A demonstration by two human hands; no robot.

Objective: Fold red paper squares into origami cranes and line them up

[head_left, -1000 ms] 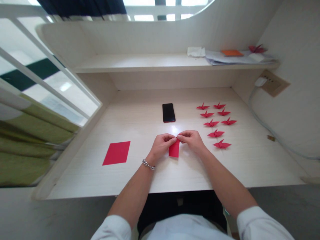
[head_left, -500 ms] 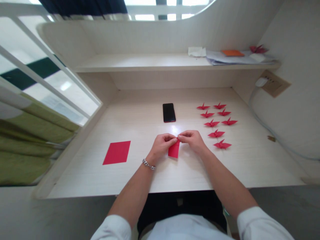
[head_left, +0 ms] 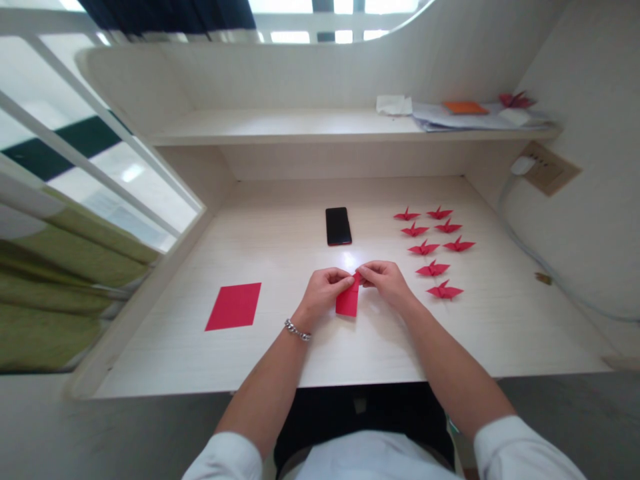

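Left hand (head_left: 323,290), closed by thumb and fingers on the upper left of a folded red paper (head_left: 346,305); right hand (head_left: 385,279), pinching its top right corner. The paper is between the hands, over the bench (head_left: 280,227). Beyond: black phone (head_left: 339,227). Left: flat red sheet (head_left: 233,307). Right: eight red paper cranes (head_left: 433,269).

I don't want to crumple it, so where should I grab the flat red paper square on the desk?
Probably pinch the red paper square by its near-left corner, coming from the front left. It lies flat on the desk, so a fingertip may need to slide under. That corner is farthest from the left hand, which pinches the folded red paper.
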